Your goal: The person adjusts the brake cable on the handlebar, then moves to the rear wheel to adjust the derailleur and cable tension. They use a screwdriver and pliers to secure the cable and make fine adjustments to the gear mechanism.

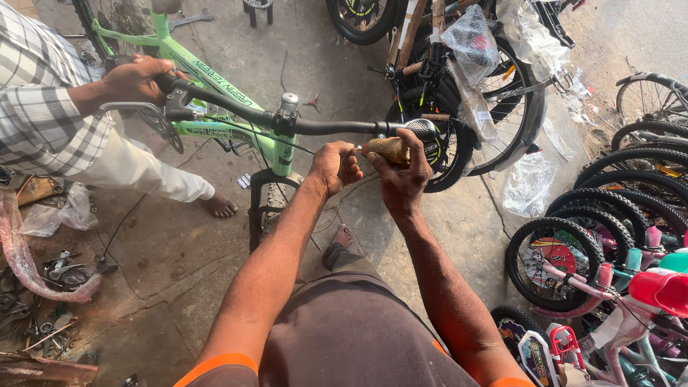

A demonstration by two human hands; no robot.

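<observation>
Fingers of right hand [401, 179] clasp a wooden-handled tool [387, 149] at the handlebar [322, 127]; left hand [335, 166] fisted.

A stained, cracked concrete floor [179, 251] lies below the grip in daylight. Children's bicycles [602, 251] crowd its right; scattered tools [50, 301] and plastic wrapping [527, 183] litter the sides.

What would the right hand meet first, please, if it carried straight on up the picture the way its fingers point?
Probably the black handlebar of the green bicycle: the right hand, holding a wooden-handled tool, already sits just below the bar's end grip. Depth is hard to judge, but they look nearly touching.
</observation>
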